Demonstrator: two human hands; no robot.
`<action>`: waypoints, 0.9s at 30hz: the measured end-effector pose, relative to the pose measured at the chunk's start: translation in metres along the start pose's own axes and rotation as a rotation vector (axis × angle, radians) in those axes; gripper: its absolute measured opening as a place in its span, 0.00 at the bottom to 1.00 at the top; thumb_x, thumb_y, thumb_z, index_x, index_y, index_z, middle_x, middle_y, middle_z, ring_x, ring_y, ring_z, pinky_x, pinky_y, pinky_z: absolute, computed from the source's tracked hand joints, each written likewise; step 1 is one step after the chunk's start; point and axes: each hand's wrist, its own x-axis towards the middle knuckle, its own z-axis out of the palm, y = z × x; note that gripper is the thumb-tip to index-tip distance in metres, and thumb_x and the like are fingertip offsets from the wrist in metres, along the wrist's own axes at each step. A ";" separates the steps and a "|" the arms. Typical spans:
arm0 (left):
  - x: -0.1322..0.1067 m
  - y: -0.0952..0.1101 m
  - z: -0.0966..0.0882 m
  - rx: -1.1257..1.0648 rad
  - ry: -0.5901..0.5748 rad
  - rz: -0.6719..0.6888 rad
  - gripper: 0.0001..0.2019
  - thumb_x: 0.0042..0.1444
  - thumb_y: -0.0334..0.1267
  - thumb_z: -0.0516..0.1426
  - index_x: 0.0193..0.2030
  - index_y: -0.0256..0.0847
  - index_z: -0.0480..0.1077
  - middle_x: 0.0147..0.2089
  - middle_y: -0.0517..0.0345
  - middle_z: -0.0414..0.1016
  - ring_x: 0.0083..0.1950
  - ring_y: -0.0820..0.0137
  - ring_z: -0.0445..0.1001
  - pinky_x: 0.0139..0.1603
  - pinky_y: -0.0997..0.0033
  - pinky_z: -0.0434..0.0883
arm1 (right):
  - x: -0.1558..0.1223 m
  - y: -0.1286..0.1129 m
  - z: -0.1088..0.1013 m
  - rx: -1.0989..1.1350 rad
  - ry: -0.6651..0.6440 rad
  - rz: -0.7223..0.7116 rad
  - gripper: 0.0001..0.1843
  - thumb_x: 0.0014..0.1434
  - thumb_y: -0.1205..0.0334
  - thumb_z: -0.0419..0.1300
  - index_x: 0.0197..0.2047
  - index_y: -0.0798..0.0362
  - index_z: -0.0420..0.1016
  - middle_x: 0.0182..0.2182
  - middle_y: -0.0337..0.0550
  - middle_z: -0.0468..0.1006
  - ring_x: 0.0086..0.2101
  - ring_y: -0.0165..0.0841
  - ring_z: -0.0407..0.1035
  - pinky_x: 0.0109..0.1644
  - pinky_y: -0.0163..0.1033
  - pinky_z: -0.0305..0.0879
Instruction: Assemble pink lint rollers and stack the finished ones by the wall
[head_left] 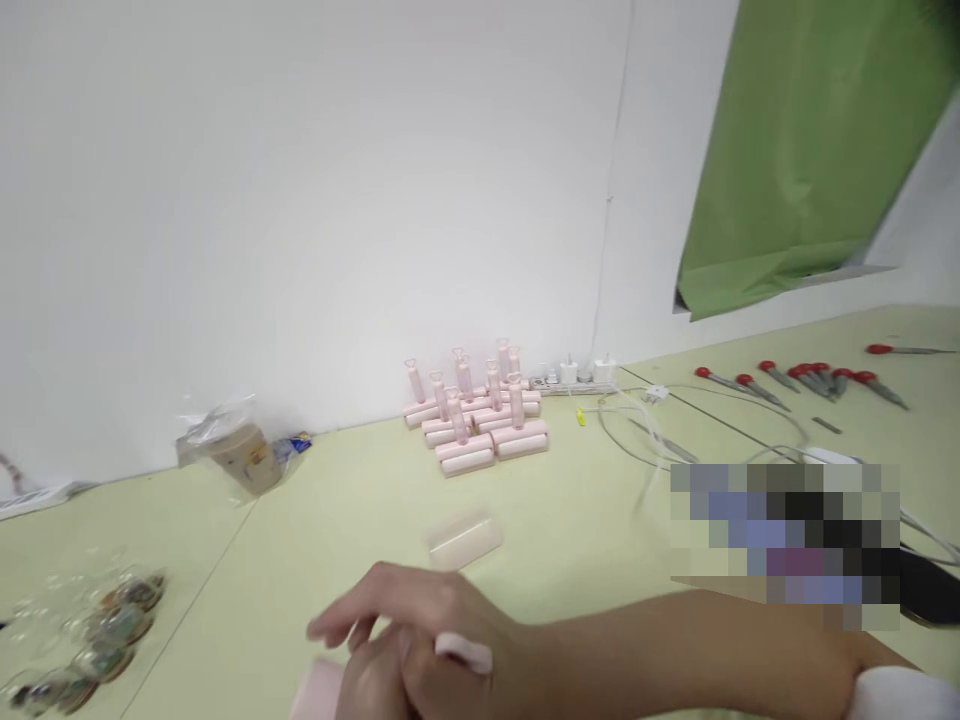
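In the head view my right hand (427, 605) reaches in from the right and crosses over my left hand (371, 680) at the bottom middle. Its fingers bend towards the left, closed around a small pale pink piece (463, 652) that pokes out by the palm. Beside my left hand's curled fingers, a larger pink plastic part (319, 690) shows at the frame's lower edge. My hands hide most of both pieces. Just beyond them lies a pale, see-through curved plastic part (463, 540).
Several pink rollers with upright clear handles (491, 440) stand against the wall. A power strip (570, 388) with chargers and cables is right of them. Red-handled tools (814, 378) lie far right. A bagged cup (251, 458) and clear domed items (112, 640) occupy the left.
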 end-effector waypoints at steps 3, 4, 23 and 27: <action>0.015 0.014 0.007 -0.045 -0.045 -0.035 0.03 0.43 0.32 0.53 0.22 0.41 0.67 0.19 0.62 0.65 0.23 0.69 0.68 0.17 0.75 0.61 | 0.000 -0.016 -0.015 0.082 0.087 0.231 0.17 0.56 0.54 0.51 0.48 0.45 0.64 0.43 0.40 0.70 0.42 0.34 0.67 0.42 0.36 0.65; 0.019 0.015 0.011 -0.061 -0.048 -0.040 0.02 0.43 0.32 0.54 0.22 0.40 0.66 0.20 0.63 0.65 0.22 0.71 0.66 0.18 0.77 0.60 | -0.001 -0.017 -0.021 0.082 0.114 0.252 0.17 0.54 0.51 0.53 0.47 0.45 0.63 0.44 0.41 0.69 0.43 0.35 0.66 0.42 0.37 0.65; 0.058 -0.119 0.039 -0.111 -0.218 -0.078 0.38 0.38 0.45 0.63 0.55 0.38 0.51 0.54 0.47 0.57 0.55 0.60 0.58 0.54 0.63 0.58 | -0.012 0.023 -0.106 -0.233 0.524 0.264 0.16 0.53 0.48 0.56 0.38 0.50 0.69 0.44 0.45 0.73 0.43 0.41 0.68 0.39 0.42 0.72; 0.054 -0.125 0.051 -0.097 -0.205 -0.029 0.27 0.42 0.43 0.61 0.48 0.39 0.59 0.48 0.52 0.62 0.52 0.61 0.59 0.52 0.63 0.58 | -0.006 0.041 -0.097 -0.409 0.396 0.290 0.15 0.55 0.48 0.53 0.38 0.50 0.69 0.44 0.46 0.72 0.42 0.41 0.68 0.41 0.42 0.69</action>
